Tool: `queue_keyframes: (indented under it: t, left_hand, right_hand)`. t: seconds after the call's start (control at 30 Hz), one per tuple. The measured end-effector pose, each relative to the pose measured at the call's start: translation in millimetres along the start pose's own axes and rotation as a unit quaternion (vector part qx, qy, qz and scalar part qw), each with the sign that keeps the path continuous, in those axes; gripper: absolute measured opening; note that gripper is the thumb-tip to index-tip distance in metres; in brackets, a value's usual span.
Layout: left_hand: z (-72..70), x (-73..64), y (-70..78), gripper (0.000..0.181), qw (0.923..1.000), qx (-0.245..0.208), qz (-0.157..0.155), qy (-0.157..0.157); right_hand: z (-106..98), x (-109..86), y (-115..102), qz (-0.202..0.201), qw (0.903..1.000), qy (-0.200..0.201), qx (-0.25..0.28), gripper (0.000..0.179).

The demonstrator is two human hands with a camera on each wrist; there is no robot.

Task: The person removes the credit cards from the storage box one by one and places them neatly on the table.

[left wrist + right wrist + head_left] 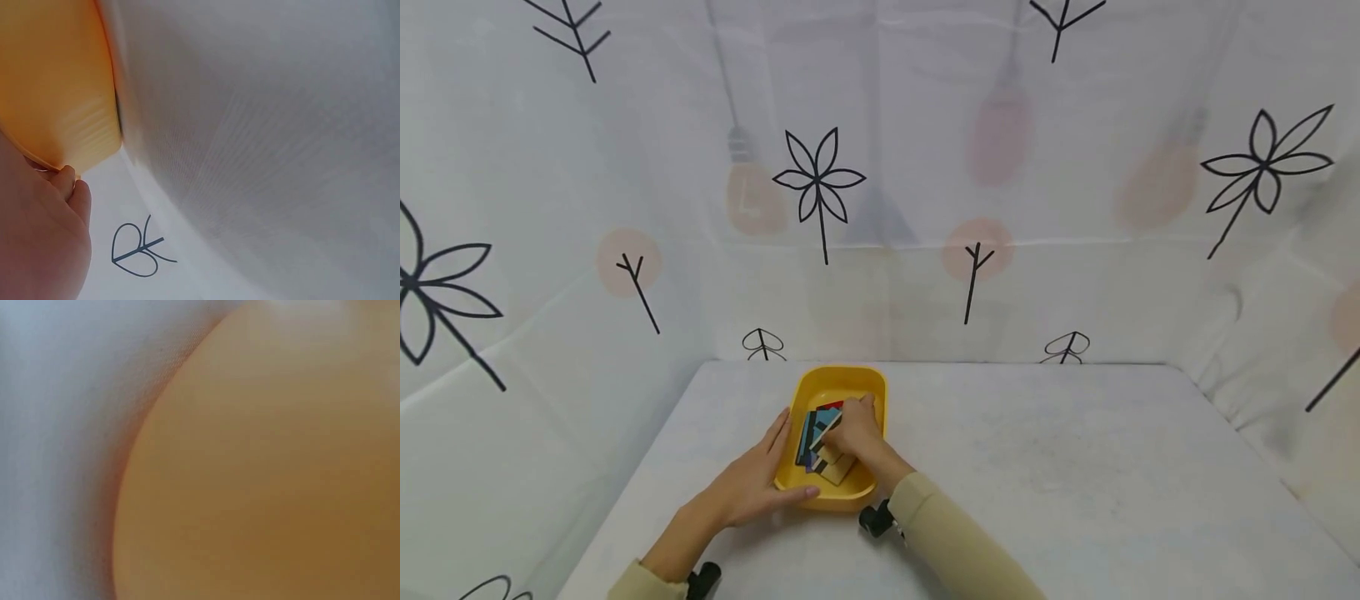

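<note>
Below centre in the head view, the right hand (855, 427) pinches a tilted card (826, 431) above other cards (837, 472) in a yellow tray (842, 502). The left hand (752, 483) has straight fingers against its left side.

tray (835, 503): yellow | cards (837, 472): blue, tan, black | backdrop (880, 108): white, black line-flowers

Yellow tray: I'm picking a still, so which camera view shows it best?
The head view, where most of the yellow tray shows, rim and inside. The left wrist view shows only part of its outer side; the right wrist view, just a blurred curved part.
</note>
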State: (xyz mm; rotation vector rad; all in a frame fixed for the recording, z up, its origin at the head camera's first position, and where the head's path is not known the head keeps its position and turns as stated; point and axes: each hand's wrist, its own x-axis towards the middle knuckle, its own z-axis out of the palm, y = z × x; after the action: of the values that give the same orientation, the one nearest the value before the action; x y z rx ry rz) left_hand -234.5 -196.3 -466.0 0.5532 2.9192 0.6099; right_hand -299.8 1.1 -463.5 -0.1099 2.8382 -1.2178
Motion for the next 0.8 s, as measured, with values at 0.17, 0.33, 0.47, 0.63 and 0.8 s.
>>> queue_keyframes:
  t: [0.17,0.33,0.47,0.63,0.8]
  left_hand:
    - [0.0,-0.1,0.2,0.119,0.9999,-0.002,0.008,0.007]
    - [0.6,-0.3,-0.5,0.119,1.0,-0.002,0.002,0.004]
    - [1.1,0.5,-1.7,0.119,1.0,-0.001,-0.006,0.0]
    - [-0.2,1.1,-1.8,0.118,1.0,0.001,-0.008,-0.001]
    - [-0.4,1.1,-1.7,0.118,0.9999,-0.005,-0.01,-0.004]
  right_hand:
    - [-1.7,-0.2,-1.2,0.002,1.0,0.005,0.008,0.041]
    - [-0.2,-0.8,-1.2,-0.004,0.9999,0.01,0.011,0.038]
    - [1.7,0.2,-1.8,0.006,0.9999,0.009,-0.004,0.037]
    - [2.4,3.8,-2.7,0.015,0.9998,0.008,-0.014,0.037]
    - [3.0,3.8,-2.3,0.011,0.9998,0.006,-0.018,0.036]
